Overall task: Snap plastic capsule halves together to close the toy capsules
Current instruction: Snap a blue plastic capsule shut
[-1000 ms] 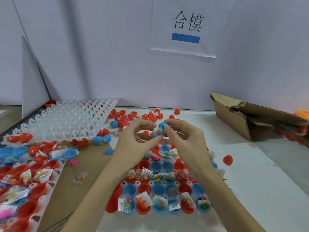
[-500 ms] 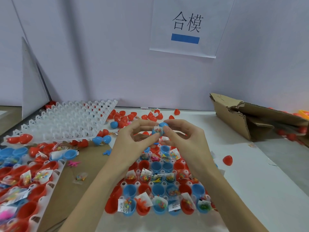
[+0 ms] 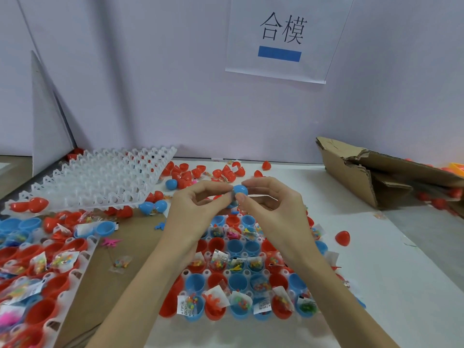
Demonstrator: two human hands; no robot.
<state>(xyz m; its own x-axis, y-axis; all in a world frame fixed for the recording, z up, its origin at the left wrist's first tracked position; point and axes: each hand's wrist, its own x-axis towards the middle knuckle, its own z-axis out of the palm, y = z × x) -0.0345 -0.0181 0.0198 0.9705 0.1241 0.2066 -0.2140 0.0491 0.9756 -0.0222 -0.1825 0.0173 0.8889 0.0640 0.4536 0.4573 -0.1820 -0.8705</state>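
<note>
Since a second ago the toy packet at my fingertips has gone from sight; only a smooth blue dome shows now. Both hands are raised above the tray (image 3: 247, 272) of capsule halves. My left hand (image 3: 198, 209) and right hand (image 3: 270, 209) pinch the blue capsule (image 3: 240, 190) between thumbs and forefingers, one from each side. I see its rounded glossy top; the lower half is hidden behind my fingertips, so I cannot tell if the seam is shut. Below, the tray holds open red and blue halves, several with bagged toys. A closed red capsule (image 3: 342, 238) lies apart on the white tabletop (image 3: 376, 272), right.
</note>
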